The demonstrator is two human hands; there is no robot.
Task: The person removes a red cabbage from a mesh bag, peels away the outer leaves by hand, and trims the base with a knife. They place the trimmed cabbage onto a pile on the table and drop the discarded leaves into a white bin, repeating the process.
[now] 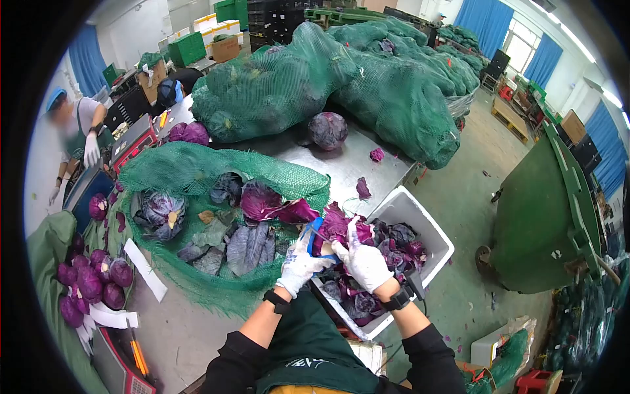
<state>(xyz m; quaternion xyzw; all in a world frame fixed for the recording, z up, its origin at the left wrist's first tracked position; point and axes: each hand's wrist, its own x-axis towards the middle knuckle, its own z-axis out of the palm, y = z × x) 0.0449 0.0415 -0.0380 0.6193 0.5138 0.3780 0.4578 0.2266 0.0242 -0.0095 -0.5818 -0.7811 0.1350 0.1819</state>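
Observation:
In the head view my left hand (302, 265), in a white glove, is closed around a slim blue object (316, 230) whose kind I cannot make out. My right hand (365, 262), also gloved, presses on a red cabbage (336, 223) with loose purple leaves, index finger pointing up and thumb towards the left hand. Part of the cabbage is hidden by the hands. Just beneath them a white foam box (436, 253) holds dark purple outer leaves (361, 306). Left of my hands, an opened green mesh bag (216, 164) contains a cabbage (159, 215) and loose leaves (246, 249).
Full green mesh bags (262, 92) lie at the table's back beside a single cabbage (327, 131). Trimmed cabbages (92, 281) sit at left near an orange-handled tool (138, 356). A large green bin (538, 223) stands right. A co-worker (79, 125) is at far left.

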